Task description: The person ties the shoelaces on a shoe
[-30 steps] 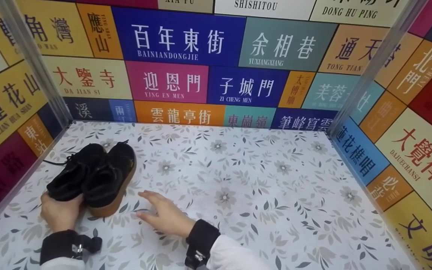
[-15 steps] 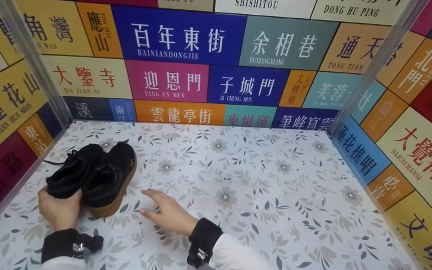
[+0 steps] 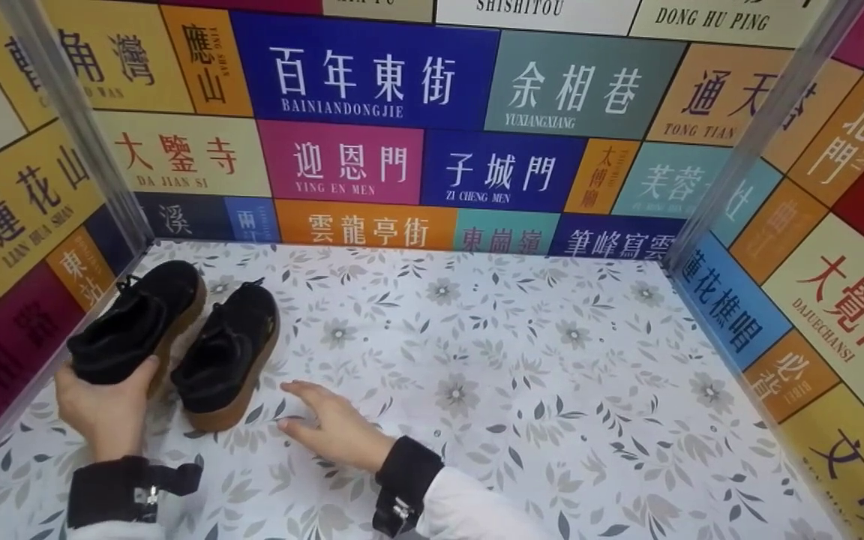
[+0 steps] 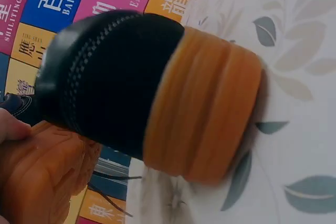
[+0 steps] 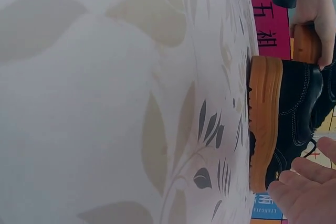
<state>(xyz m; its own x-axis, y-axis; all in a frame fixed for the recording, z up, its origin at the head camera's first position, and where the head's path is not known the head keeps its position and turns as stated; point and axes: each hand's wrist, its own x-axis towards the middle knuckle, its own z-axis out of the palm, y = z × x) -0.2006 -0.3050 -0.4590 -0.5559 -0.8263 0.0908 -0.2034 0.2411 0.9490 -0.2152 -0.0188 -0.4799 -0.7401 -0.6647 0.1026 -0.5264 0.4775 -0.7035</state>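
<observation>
i had the left hand curled around the heel of the left shoe, thumb on the inner side and fingers on the outer side, gripping it from behind. that black shoe looked raised off the floral surface at its left end, its toe pointing away toward the back wall. from the left wrist view i could see part of its ribbed tan sole showing underneath.

the right shoe stood upright on the surface just beside it, toe also facing away, a gap showing between the two in the head view. its thick tan platform was in contact with the surface, and a row of pale stitching ran down the back of its heel.

my right hand was empty, fingers extended and thumb spread apart, hanging near the right shoe's heel on the right side without touching it. black wristbands with metal buckles wrapped both wrists, and white sleeves came in below them. multicoloured panels of chinese lettering covered the walls, and transparent posts stood at the corners.
</observation>
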